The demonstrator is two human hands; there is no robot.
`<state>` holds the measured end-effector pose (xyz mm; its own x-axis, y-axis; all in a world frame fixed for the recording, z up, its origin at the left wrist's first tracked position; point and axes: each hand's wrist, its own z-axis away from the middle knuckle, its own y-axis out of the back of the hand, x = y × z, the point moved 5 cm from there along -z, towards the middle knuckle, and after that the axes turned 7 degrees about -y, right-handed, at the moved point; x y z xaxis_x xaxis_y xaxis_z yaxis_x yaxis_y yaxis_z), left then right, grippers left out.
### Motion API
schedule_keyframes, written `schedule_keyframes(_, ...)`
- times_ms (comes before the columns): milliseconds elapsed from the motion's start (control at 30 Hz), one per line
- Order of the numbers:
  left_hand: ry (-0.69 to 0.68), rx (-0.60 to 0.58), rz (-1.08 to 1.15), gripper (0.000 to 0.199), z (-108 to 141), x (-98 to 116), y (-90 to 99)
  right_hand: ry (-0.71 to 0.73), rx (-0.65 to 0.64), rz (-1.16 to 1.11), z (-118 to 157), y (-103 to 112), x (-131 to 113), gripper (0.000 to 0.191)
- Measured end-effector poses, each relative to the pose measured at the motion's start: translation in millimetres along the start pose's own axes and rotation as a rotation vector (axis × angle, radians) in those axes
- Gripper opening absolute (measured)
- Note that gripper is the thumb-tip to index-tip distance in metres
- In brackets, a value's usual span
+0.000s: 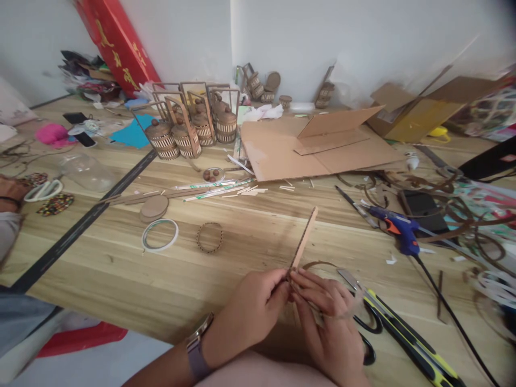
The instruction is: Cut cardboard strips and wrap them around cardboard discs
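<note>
A narrow cardboard strip [305,236] points up and away from between my two hands, its dark corrugated edge on the left. My left hand [250,303], with a watch at the wrist, pinches its lower part between thumb and fingers. My right hand [332,317] is closed against the same part, fingertips touching my left thumb. A thin brown strip [320,263] curves out by the right fingers; where it ends is hidden. Beside my right hand lie scissors [368,317], partly covered, and a yellow-black utility knife [411,336].
A blue glue gun [397,228] with its cord lies right. Ahead are a roll of white tape [160,235], a small ring [209,237], cardboard discs [153,208], a cardboard sheet [274,156] and several small lidded baskets [187,137]. Another person's hand [12,193] is far left.
</note>
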<state>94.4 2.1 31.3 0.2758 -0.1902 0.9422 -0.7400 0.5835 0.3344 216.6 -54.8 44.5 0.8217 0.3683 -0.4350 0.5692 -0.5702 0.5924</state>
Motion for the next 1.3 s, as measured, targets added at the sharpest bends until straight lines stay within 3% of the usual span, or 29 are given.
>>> schedule_keyframes(167, 0.004, 0.024, -0.058, 0.017, -1.5, 0.1, -1.1, 0.039, 0.002, 0.040, 3.4, -0.3, -3.5, 0.014)
schedule_keyframes(500, -0.002, 0.077, 0.046, 0.019, 0.0, -2.1, -1.7, 0.036, -0.016, 0.016, 6.4, -1.5, -1.6, 0.009)
schedule_keyframes(800, -0.032, 0.046, 0.104, 0.024, 1.2, 6.7, -0.7, 0.052, 0.004, 0.072, -1.6, 3.2, -1.2, 0.004)
schedule_keyframes(1000, -0.013, 0.047, 0.049, 0.020, 0.4, 6.3, -1.4, 0.071, -0.010, 0.078, -0.4, 2.8, -1.9, 0.016)
schedule_keyframes(1300, 0.008, 0.081, 0.022, 0.020, 0.2, 0.2, -1.8, 0.049, -0.004, 0.045, 1.7, -1.8, -4.4, 0.014)
